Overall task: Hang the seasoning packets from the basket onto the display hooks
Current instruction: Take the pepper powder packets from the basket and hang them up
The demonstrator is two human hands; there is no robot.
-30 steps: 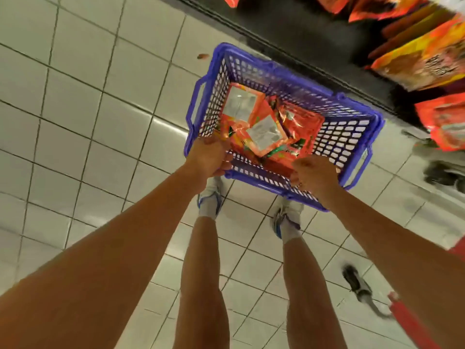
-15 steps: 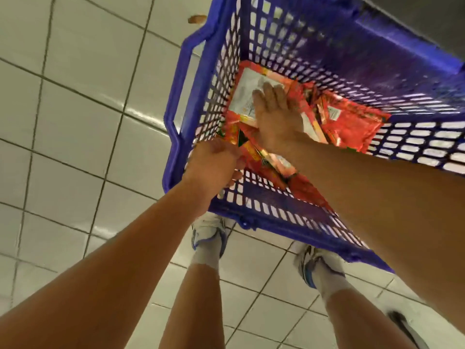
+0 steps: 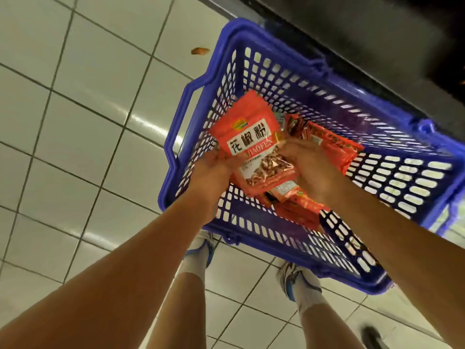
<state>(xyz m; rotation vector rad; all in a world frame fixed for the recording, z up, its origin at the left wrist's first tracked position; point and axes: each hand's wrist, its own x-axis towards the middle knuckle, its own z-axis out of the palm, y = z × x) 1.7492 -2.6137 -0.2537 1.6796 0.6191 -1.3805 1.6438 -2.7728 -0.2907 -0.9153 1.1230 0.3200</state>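
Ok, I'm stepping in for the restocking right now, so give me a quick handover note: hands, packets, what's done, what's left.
Left hand: grips the left edge of the front packet, held over the blue basket.
Right hand: grips the same packet's right side.
More red packets lie in the basket, which stands on the tiled floor.
Done: one packet picked up, label facing up.
Left: hang it on a display hook (none in view), then the others.

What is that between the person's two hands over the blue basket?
A red seasoning packet, front side up, held at its lower part by the left hand and the right hand above the blue basket. The head view shows it.
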